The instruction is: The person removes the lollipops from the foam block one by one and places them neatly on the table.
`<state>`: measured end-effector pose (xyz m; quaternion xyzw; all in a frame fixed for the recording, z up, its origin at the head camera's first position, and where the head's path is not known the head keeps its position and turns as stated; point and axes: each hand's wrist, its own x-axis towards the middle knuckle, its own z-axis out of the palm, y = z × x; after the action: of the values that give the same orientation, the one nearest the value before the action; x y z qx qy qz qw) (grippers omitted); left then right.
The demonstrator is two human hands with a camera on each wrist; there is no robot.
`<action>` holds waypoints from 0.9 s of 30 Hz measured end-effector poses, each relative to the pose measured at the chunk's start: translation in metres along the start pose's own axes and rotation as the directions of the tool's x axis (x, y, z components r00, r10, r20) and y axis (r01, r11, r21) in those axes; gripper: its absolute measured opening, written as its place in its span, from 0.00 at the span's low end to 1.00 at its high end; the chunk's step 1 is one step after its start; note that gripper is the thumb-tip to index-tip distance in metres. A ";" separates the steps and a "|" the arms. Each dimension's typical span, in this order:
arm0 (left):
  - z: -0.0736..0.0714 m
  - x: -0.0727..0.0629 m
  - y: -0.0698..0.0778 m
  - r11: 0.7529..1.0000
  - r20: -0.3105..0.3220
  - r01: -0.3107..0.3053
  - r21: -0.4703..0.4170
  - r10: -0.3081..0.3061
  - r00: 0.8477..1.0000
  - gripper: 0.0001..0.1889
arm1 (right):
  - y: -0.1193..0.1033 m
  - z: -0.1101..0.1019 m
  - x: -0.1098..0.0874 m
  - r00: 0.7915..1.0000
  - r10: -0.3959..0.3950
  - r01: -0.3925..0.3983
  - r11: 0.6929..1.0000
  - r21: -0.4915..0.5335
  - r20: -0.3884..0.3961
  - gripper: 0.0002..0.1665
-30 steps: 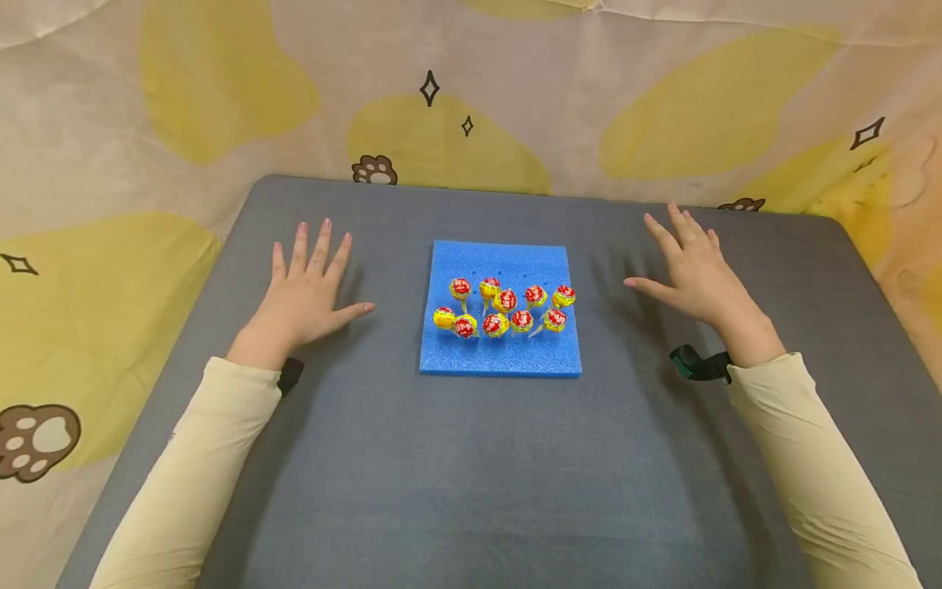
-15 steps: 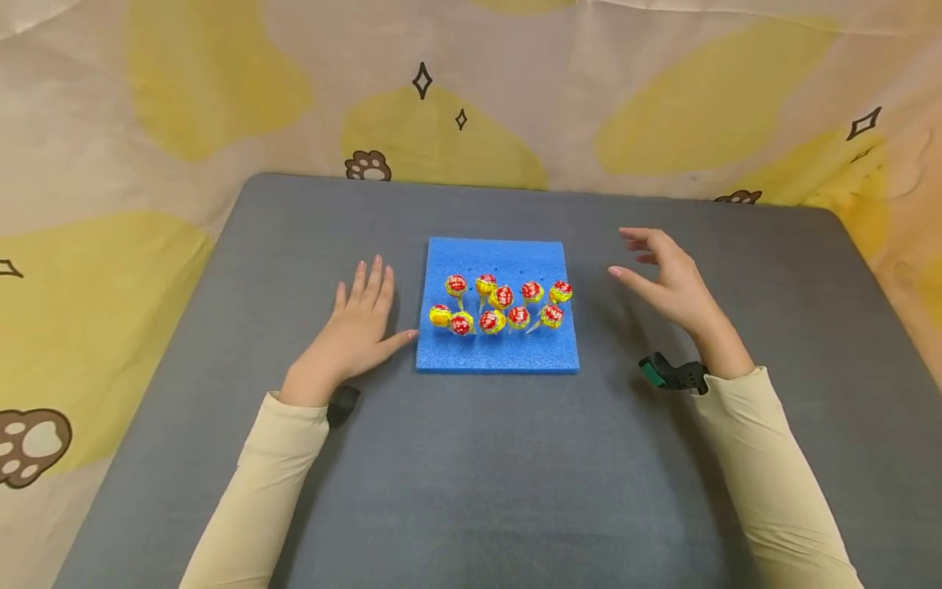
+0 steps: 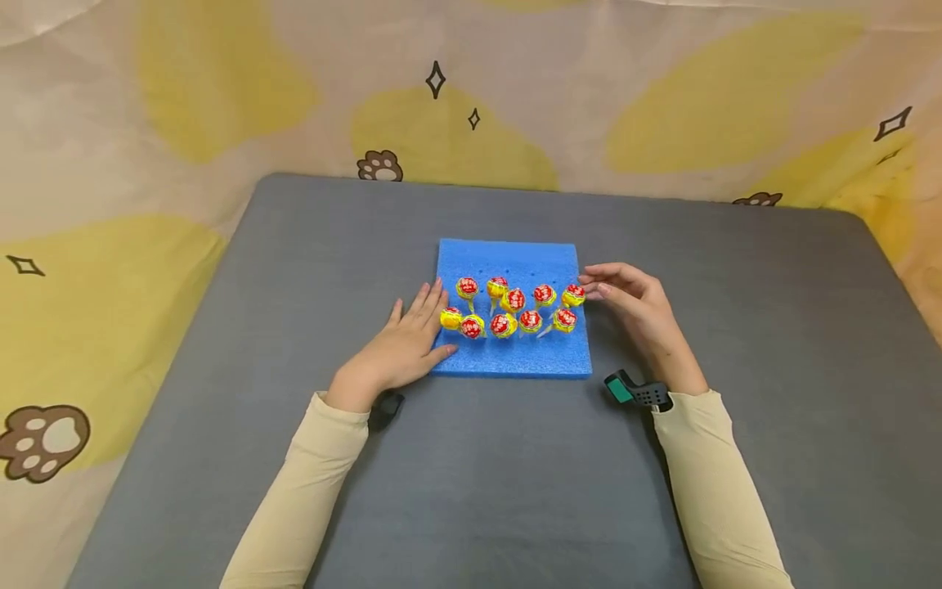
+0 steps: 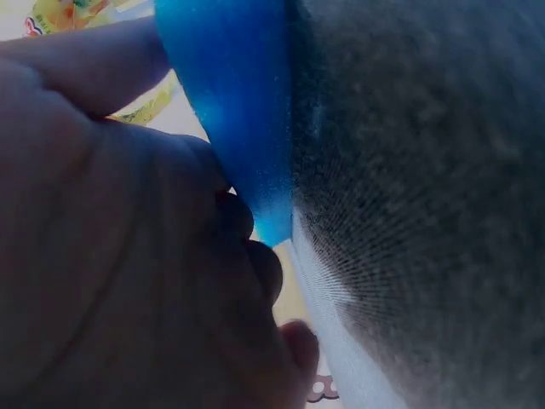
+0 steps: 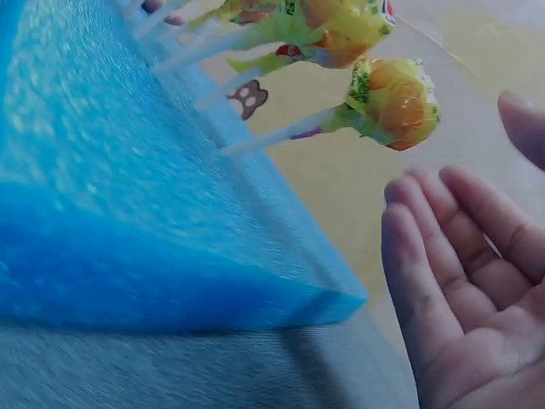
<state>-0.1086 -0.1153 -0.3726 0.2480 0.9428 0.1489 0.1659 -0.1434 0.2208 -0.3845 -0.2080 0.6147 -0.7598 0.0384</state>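
Observation:
Several wrapped lollipops (image 3: pixel 531 321) in red and yellow stand on white sticks in a blue foam block (image 3: pixel 522 360). They form two rough rows. My left hand (image 3: pixel 401 348) rests on the block's left edge, fingers straight and thumb spread along the near left corner. Close up in the left wrist view, its thumb touches the foam side (image 4: pixel 230 102). My right hand (image 3: pixel 643 315) hovers beside the right edge, fingers loosely bent, close to the rearmost right lollipop (image 3: pixel 573 295). In the right wrist view, a gap shows between those fingers (image 5: pixel 409 264) and the nearest lollipop (image 5: pixel 396 102).
Small holes (image 3: pixel 506 272) dot the rear part of the foam. The block lies on a grey table (image 3: pixel 500 474). Behind and to the left hangs a patterned cloth (image 3: pixel 515 49) with yellow patches and paw prints, meeting the table's back edge.
Both hands have moved inward toward the foam block. The left now touches its left edge; the right has come down beside the right-hand lollipops, its spread fingers now bent. The lollipops stand as before.

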 end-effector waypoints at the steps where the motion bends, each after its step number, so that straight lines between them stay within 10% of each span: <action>1: 0.001 0.001 0.001 1.000 0.007 -0.006 -0.003 0.006 1.000 0.42 | 0.002 -0.001 -0.001 1.000 0.002 -0.002 0.999 0.045 0.009 0.15; 9: 0.001 0.003 0.001 1.000 0.009 0.012 -0.019 -0.012 1.000 0.42 | 0.017 -0.001 -0.003 0.997 -0.001 -0.015 0.981 0.192 0.082 0.17; 27: 0.007 0.005 -0.001 1.000 0.002 0.006 -0.027 -0.006 1.000 0.41 | 0.022 0.010 -0.005 0.998 0.036 -0.031 0.995 0.098 -0.049 0.16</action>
<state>-0.1106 -0.1122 -0.3801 0.2433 0.9411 0.1610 0.1708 -0.1399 0.2079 -0.4051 -0.1762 0.5811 -0.7932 0.0455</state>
